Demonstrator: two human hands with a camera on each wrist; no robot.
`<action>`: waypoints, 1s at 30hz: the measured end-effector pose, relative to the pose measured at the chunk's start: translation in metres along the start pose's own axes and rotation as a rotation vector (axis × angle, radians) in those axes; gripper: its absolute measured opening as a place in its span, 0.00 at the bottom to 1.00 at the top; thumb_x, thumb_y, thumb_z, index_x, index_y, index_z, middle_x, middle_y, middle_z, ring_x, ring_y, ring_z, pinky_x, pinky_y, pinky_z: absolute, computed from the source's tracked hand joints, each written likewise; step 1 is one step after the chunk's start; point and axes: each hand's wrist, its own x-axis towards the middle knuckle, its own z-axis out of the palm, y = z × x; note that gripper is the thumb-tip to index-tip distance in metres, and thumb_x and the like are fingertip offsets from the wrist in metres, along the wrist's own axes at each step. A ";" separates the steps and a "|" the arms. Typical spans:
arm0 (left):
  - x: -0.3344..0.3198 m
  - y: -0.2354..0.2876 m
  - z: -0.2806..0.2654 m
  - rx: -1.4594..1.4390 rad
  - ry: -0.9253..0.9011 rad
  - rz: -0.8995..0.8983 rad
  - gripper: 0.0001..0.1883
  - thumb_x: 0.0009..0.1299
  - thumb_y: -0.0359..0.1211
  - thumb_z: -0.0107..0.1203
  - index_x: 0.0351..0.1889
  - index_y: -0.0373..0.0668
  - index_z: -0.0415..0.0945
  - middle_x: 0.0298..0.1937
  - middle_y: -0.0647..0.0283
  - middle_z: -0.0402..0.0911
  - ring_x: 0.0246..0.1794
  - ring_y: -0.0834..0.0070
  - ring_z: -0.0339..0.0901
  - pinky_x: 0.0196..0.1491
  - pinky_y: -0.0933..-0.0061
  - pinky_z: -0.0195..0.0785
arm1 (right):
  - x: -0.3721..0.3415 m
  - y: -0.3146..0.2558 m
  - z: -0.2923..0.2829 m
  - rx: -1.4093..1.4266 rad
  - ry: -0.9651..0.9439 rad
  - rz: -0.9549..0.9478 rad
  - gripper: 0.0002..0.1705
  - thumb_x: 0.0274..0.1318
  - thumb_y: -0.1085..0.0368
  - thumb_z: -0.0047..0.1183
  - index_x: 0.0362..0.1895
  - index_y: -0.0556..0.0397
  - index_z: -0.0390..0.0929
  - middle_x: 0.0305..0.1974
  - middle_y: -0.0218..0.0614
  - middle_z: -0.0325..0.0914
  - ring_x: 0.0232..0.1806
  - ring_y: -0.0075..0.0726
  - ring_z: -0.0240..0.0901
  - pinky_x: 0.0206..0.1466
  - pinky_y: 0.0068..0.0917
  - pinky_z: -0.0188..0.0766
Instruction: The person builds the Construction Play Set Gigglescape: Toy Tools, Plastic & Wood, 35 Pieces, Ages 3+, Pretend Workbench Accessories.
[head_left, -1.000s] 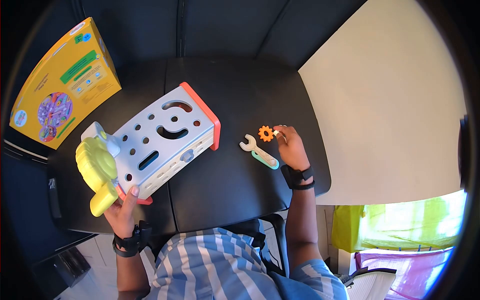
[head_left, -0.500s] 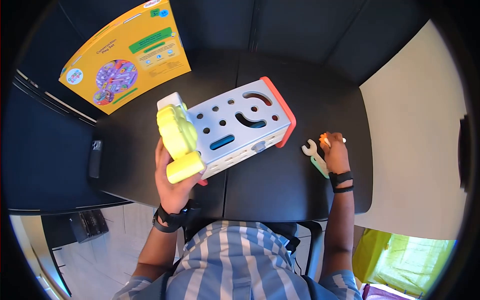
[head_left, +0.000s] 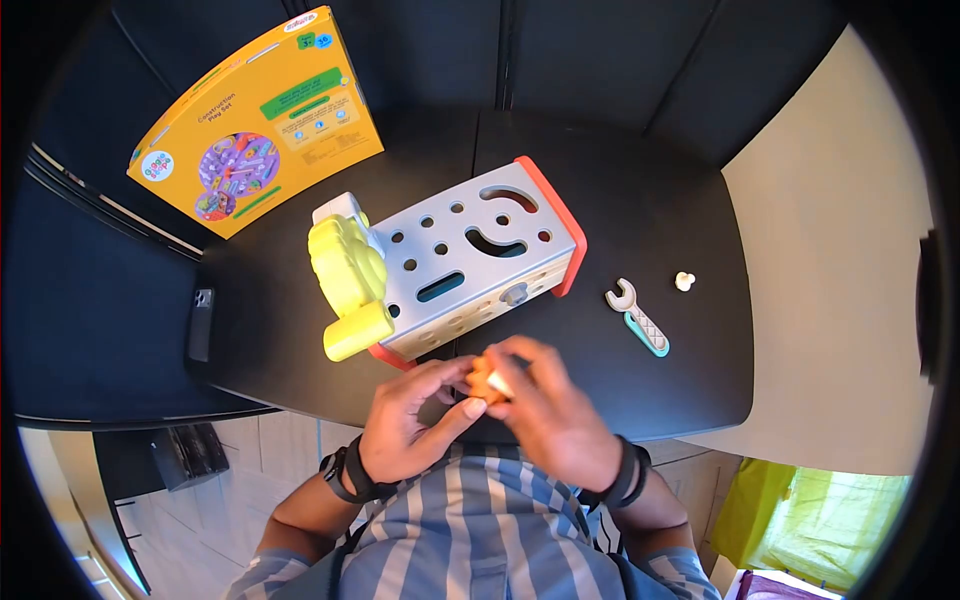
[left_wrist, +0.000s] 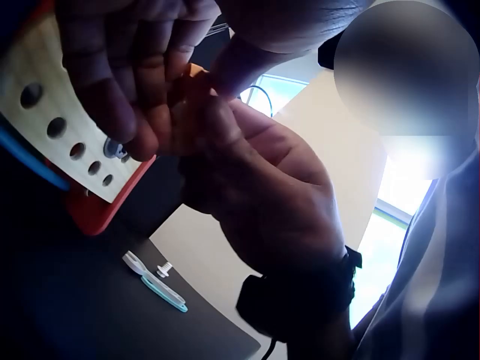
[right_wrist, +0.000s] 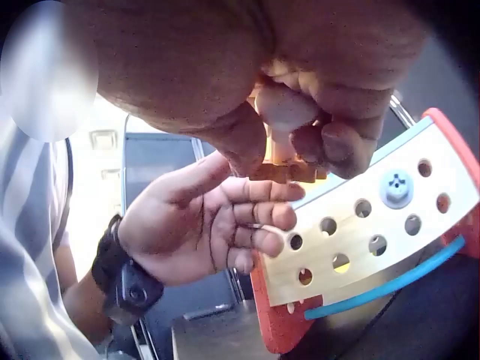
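The right hand (head_left: 560,420) pinches a white peg (right_wrist: 285,109) between its thumb and fingers, and the peg's stem goes down to an orange toy gear (head_left: 482,385). The left hand (head_left: 410,425) pinches the edge of the same gear with its thumb and fingers. The gear is up in front of the person's tummy, by the near edge of the black table (head_left: 590,390). Just past the hands is a toy workbench (head_left: 450,240). It has a grey top full of holes and slots, red ends, and a pale side with round holes. A grey bolt (head_left: 515,294) sits in that side. A chunky yellow piece (head_left: 347,275) is at the left end of the workbench. To the right, a cream and mint-green toy wrench (head_left: 640,318) lies on the table, and near it is a second white peg (head_left: 685,281). At the back left stands a yellow box (head_left: 300,75) that says "Construction Play Set." The person wears a striped shirt (head_left: 480,530) and black bands on both wrists.
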 end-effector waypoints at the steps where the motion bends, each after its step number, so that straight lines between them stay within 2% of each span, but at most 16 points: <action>1: 0.001 -0.002 0.002 -0.008 -0.055 -0.022 0.17 0.75 0.28 0.69 0.59 0.29 0.84 0.47 0.53 0.91 0.42 0.71 0.89 0.47 0.71 0.79 | 0.000 -0.002 0.009 -0.040 -0.029 -0.030 0.38 0.64 0.74 0.67 0.75 0.68 0.68 0.68 0.57 0.66 0.60 0.61 0.81 0.59 0.42 0.84; 4: 0.002 -0.007 0.007 0.010 0.006 0.026 0.15 0.76 0.25 0.66 0.59 0.30 0.84 0.45 0.51 0.92 0.42 0.69 0.91 0.46 0.71 0.81 | -0.002 -0.005 0.025 -0.069 0.003 0.019 0.42 0.63 0.75 0.66 0.79 0.67 0.63 0.69 0.59 0.63 0.60 0.63 0.81 0.59 0.42 0.84; 5: 0.002 -0.008 0.006 0.014 0.006 0.027 0.15 0.76 0.25 0.66 0.59 0.30 0.84 0.45 0.51 0.92 0.42 0.69 0.91 0.46 0.71 0.81 | -0.002 -0.003 0.024 -0.007 -0.035 0.013 0.45 0.65 0.75 0.65 0.82 0.67 0.58 0.73 0.62 0.59 0.62 0.64 0.80 0.60 0.42 0.84; 9: 0.002 -0.008 0.004 0.143 0.043 0.024 0.15 0.76 0.24 0.66 0.59 0.32 0.86 0.46 0.51 0.93 0.44 0.67 0.93 0.50 0.71 0.82 | 0.001 0.004 0.022 0.173 -0.044 -0.060 0.46 0.67 0.75 0.64 0.83 0.68 0.54 0.77 0.65 0.55 0.66 0.62 0.78 0.61 0.40 0.84; 11: 0.003 -0.010 0.002 0.144 0.070 0.025 0.15 0.76 0.24 0.67 0.60 0.33 0.87 0.46 0.51 0.93 0.44 0.67 0.93 0.51 0.71 0.83 | 0.005 0.013 0.016 0.182 -0.030 -0.076 0.43 0.68 0.74 0.66 0.81 0.66 0.60 0.75 0.62 0.63 0.63 0.53 0.83 0.59 0.39 0.85; 12: 0.004 -0.012 -0.002 0.137 0.031 0.039 0.16 0.76 0.25 0.67 0.61 0.33 0.86 0.47 0.50 0.93 0.45 0.66 0.93 0.51 0.71 0.83 | 0.007 0.016 0.015 0.181 -0.030 -0.077 0.43 0.68 0.74 0.66 0.81 0.66 0.60 0.75 0.62 0.63 0.63 0.53 0.83 0.59 0.39 0.85; 14: 0.005 -0.013 -0.007 0.131 -0.007 0.052 0.17 0.76 0.26 0.68 0.62 0.34 0.86 0.49 0.49 0.93 0.45 0.66 0.93 0.51 0.71 0.83 | 0.010 0.020 0.014 0.409 -0.010 0.121 0.39 0.66 0.73 0.68 0.78 0.61 0.68 0.66 0.54 0.77 0.53 0.47 0.88 0.55 0.38 0.86; 15: 0.007 -0.010 -0.009 0.124 -0.033 0.062 0.18 0.75 0.27 0.69 0.62 0.33 0.86 0.49 0.49 0.93 0.46 0.66 0.93 0.51 0.71 0.83 | 0.014 0.021 0.016 0.399 0.100 0.092 0.30 0.65 0.70 0.70 0.70 0.56 0.79 0.55 0.46 0.85 0.43 0.46 0.89 0.49 0.37 0.86; 18: 0.008 -0.009 -0.014 0.111 -0.040 0.079 0.19 0.75 0.28 0.70 0.62 0.33 0.86 0.49 0.49 0.93 0.47 0.65 0.93 0.51 0.70 0.83 | 0.023 0.032 0.012 0.213 0.058 -0.006 0.25 0.62 0.73 0.72 0.63 0.59 0.84 0.51 0.46 0.87 0.45 0.41 0.89 0.49 0.31 0.86; 19: 0.006 -0.009 -0.015 0.100 -0.021 0.080 0.20 0.74 0.29 0.71 0.62 0.32 0.85 0.49 0.48 0.93 0.47 0.64 0.93 0.51 0.70 0.83 | 0.028 0.032 0.013 0.245 0.071 -0.016 0.21 0.61 0.72 0.72 0.59 0.59 0.87 0.46 0.43 0.88 0.43 0.40 0.89 0.47 0.30 0.86; 22: 0.003 -0.011 -0.012 0.194 0.068 0.104 0.21 0.72 0.30 0.74 0.61 0.34 0.86 0.43 0.51 0.93 0.41 0.63 0.92 0.48 0.69 0.83 | 0.034 0.044 0.015 0.317 0.006 -0.019 0.22 0.61 0.72 0.72 0.59 0.58 0.87 0.46 0.42 0.89 0.43 0.40 0.89 0.48 0.30 0.85; 23: 0.002 -0.010 -0.014 0.195 0.073 0.103 0.21 0.72 0.30 0.74 0.61 0.34 0.86 0.43 0.51 0.93 0.41 0.63 0.92 0.48 0.69 0.83 | 0.034 0.050 0.019 0.386 0.019 0.018 0.20 0.63 0.71 0.71 0.59 0.56 0.87 0.46 0.42 0.88 0.42 0.42 0.88 0.46 0.33 0.83; 26: 0.001 0.000 -0.021 0.415 0.167 0.170 0.25 0.65 0.29 0.78 0.59 0.33 0.87 0.48 0.53 0.92 0.42 0.66 0.90 0.49 0.68 0.82 | 0.039 0.057 0.017 0.468 -0.010 -0.004 0.20 0.63 0.73 0.71 0.58 0.56 0.87 0.47 0.41 0.88 0.43 0.41 0.88 0.48 0.32 0.84; 28: 0.006 0.009 -0.023 0.668 0.095 0.288 0.32 0.61 0.38 0.82 0.62 0.35 0.85 0.61 0.51 0.87 0.57 0.58 0.86 0.59 0.61 0.77 | 0.044 0.061 0.014 0.456 -0.030 -0.019 0.20 0.63 0.73 0.71 0.58 0.56 0.87 0.48 0.41 0.88 0.44 0.41 0.87 0.49 0.32 0.84; 29: 0.010 0.011 -0.022 0.668 0.098 0.287 0.32 0.61 0.38 0.82 0.62 0.35 0.85 0.61 0.51 0.87 0.57 0.58 0.86 0.59 0.61 0.77 | 0.046 0.062 0.013 0.443 -0.047 -0.038 0.19 0.62 0.74 0.71 0.58 0.56 0.87 0.48 0.41 0.88 0.45 0.41 0.87 0.50 0.33 0.84; 30: 0.016 0.013 -0.019 0.791 0.071 0.318 0.39 0.60 0.44 0.81 0.67 0.35 0.81 0.67 0.51 0.82 0.64 0.55 0.80 0.64 0.57 0.72 | 0.047 0.064 0.014 0.442 -0.049 -0.040 0.19 0.62 0.74 0.71 0.58 0.56 0.87 0.48 0.41 0.88 0.45 0.41 0.87 0.50 0.33 0.84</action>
